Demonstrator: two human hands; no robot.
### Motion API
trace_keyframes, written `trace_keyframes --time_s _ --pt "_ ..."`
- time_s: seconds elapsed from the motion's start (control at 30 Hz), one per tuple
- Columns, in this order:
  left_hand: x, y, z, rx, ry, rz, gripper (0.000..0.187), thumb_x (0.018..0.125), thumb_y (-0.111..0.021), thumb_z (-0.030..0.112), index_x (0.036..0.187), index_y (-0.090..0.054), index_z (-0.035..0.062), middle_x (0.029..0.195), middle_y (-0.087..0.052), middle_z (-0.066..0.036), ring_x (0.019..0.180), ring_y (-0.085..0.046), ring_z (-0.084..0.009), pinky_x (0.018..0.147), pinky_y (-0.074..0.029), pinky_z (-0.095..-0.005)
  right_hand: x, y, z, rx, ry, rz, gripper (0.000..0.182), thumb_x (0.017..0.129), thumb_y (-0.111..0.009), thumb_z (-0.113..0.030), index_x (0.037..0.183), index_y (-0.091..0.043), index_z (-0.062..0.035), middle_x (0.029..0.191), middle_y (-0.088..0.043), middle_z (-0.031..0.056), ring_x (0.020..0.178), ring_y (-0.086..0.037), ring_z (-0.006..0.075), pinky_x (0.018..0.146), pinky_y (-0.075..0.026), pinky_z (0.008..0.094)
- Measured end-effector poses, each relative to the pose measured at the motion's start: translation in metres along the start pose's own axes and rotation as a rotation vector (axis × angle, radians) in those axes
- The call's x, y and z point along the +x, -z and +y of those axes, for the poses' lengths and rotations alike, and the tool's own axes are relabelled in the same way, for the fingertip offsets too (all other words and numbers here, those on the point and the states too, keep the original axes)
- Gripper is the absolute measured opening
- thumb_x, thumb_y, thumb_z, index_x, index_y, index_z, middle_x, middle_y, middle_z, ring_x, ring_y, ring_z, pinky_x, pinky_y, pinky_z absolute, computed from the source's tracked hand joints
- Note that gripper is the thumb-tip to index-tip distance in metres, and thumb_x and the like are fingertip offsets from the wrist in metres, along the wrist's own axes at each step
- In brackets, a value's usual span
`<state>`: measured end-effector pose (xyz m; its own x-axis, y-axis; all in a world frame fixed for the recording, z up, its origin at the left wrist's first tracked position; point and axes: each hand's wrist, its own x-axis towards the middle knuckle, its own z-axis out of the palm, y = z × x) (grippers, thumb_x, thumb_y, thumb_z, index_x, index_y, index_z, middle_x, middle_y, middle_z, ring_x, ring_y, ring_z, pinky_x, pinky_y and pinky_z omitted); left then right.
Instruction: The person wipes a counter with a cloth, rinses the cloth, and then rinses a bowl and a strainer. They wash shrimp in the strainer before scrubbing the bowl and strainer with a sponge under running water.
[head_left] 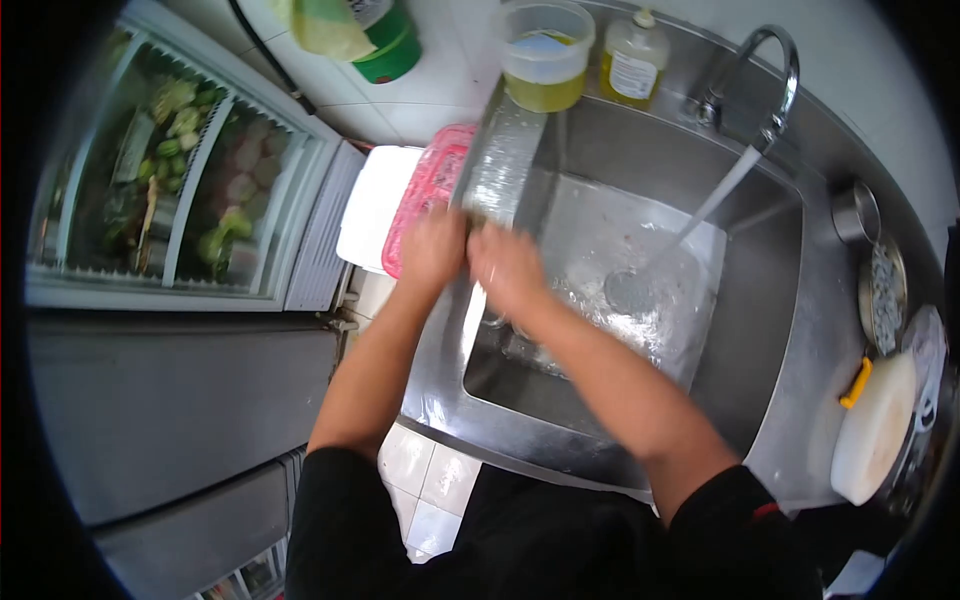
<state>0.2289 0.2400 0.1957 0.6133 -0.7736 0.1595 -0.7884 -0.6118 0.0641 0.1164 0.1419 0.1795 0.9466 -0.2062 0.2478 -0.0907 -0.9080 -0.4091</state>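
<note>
My left hand (435,247) and my right hand (505,265) are close together over the left rim of the steel sink (745,330). Both are closed, with fingers curled and blurred by motion. A small dark patch shows between them, but what they grip, if anything, is hidden. From the curved tap (790,70) a stream of water (715,205) runs into the sink basin, where shallow water lies around the drain (628,292). Just beyond my left hand is a pink plastic basket (415,195).
A clear tub (545,85) of yellow liquid and a pump bottle (633,60) stand behind the sink. At right are a metal cup (855,212), a pan (882,300) and a round white board (875,430). A glass-topped fridge (215,170) with vegetables is at left.
</note>
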Motion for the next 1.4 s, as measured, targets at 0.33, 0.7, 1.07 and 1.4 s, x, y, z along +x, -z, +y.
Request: trace_keyframes --time_s 0.33,0.7,1.07,1.4 --pt "0.121 -0.055 0.206 -1.234 0.296 -0.338 0.033 0.1 -0.049 0.035 0.108 -0.067 0.0091 0.101 -0.07 -0.014 0.094 -0.067 -0.0316 0.085 -0.052 -0.0406 -0.024 0.125 0.238 1.104 -0.93 0.311 0.024 0.087 -0.066 -0.022 0.098 -0.064 0.0004 0.09 -0.066 0.0107 0.079 -0.064 0.0199 0.07 -0.053 0.0349" --pt "0.085 -0.074 0.284 -1.902 0.788 -0.468 0.047 0.1 -0.045 0.03 0.13 -0.05 -0.0049 0.122 -0.059 -0.019 0.113 -0.056 -0.0232 0.095 -0.045 -0.0373 -0.065 0.093 0.203 0.6 -1.203 0.53 0.061 0.079 -0.079 -0.038 0.115 -0.056 0.0047 0.103 -0.063 0.0139 0.091 -0.063 0.0213 0.076 -0.053 0.0335" --pt "0.092 -0.115 0.277 -2.106 0.77 -0.463 0.041 0.102 -0.04 0.039 0.127 -0.052 0.0079 0.119 -0.057 -0.013 0.105 -0.057 -0.0258 0.088 -0.049 -0.0375 -0.069 0.073 0.188 0.841 -1.128 0.604 0.032 0.091 -0.067 -0.023 0.11 -0.065 0.0027 0.096 -0.068 0.0123 0.085 -0.063 0.0185 0.075 -0.052 0.0327" --pt "0.088 -0.097 0.288 -1.786 0.665 -0.209 0.078 0.1 -0.026 0.061 0.151 -0.025 0.0017 0.155 -0.027 -0.02 0.142 -0.029 -0.0303 0.115 -0.026 -0.0405 -0.063 0.11 0.172 1.312 -1.232 0.424 0.043 0.087 -0.072 -0.033 0.11 -0.065 0.0018 0.103 -0.067 0.0158 0.089 -0.065 0.0215 0.075 -0.052 0.0347"
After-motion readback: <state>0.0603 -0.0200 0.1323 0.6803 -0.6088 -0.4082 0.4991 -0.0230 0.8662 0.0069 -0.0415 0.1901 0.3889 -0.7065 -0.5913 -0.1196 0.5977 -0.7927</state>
